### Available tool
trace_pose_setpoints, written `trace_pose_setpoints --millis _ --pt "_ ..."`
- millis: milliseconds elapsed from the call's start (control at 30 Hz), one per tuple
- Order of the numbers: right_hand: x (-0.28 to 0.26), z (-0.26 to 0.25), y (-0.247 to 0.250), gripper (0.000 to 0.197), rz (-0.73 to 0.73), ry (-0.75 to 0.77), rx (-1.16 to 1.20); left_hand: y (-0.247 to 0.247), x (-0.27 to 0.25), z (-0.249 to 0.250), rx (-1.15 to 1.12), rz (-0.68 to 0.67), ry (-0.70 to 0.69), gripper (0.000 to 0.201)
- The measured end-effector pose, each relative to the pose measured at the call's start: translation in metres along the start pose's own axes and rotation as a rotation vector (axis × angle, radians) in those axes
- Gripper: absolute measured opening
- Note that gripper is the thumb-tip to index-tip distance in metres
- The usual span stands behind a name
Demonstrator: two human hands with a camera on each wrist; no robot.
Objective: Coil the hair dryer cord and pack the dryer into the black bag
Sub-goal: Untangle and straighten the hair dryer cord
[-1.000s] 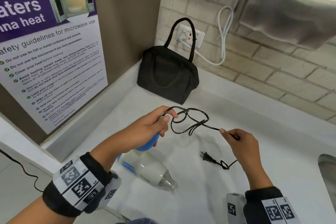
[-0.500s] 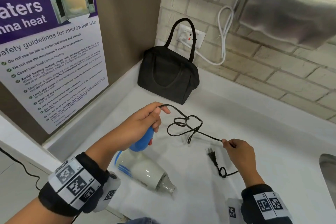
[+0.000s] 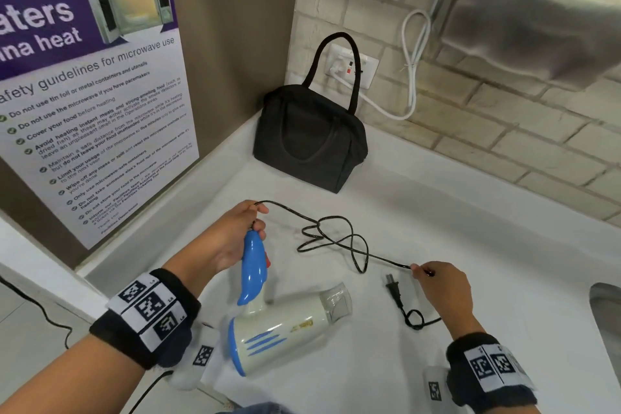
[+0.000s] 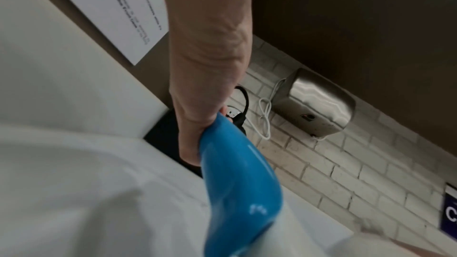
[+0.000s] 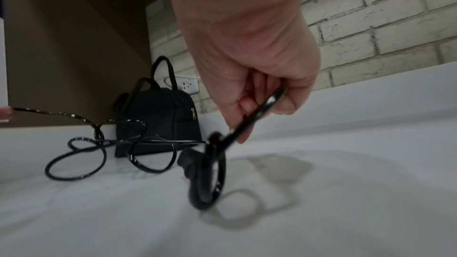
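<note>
Cord [image 3: 339,239] looks thin, limp and tangle-prone between the left hand [image 3: 232,235] gripping the dryer [image 3: 279,329] handle and the right hand [image 3: 440,286] pinching it near the plug [image 3: 394,291].

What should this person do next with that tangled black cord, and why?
Probably bring the right hand toward the left hand, laying a first loop of cord against the blue handle. The cord lies in loose, crossed loops on the counter, each hand grips one stretch of it, and the black bag stands untouched in the corner.
</note>
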State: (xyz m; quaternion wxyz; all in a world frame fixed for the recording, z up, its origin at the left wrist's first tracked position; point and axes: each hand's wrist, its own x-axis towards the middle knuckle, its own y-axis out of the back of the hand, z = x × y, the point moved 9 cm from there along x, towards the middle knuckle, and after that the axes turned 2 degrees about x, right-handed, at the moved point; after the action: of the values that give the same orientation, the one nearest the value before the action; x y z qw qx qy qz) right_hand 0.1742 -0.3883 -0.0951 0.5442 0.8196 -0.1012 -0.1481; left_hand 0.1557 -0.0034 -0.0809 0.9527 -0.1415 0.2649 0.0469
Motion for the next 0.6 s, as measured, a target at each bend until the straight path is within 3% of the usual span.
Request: trace_pose_setpoints --millis 267,333,433,600 --pt "0.000 -0.038 -0.007 0.030 -0.074 0.120 0.070 0.006 0.013 -0.032 -0.020 0.035 0.050 0.026" --pt "0.000 -0.048 0.005 0.039 -0.057 0.140 0.128 0.011 0.016 -0.035 -0.003 0.057 0.051 0.027" --pt "-0.006 -0.066 0.026 0.042 -0.079 0.152 0.338 0.016 0.020 -0.036 0.071 0.089 0.045 0.031" --pt "-0.029 -0.102 0.045 0.023 -0.242 0.176 0.654 0.021 0.024 -0.033 0.236 0.125 -0.016 0.041"
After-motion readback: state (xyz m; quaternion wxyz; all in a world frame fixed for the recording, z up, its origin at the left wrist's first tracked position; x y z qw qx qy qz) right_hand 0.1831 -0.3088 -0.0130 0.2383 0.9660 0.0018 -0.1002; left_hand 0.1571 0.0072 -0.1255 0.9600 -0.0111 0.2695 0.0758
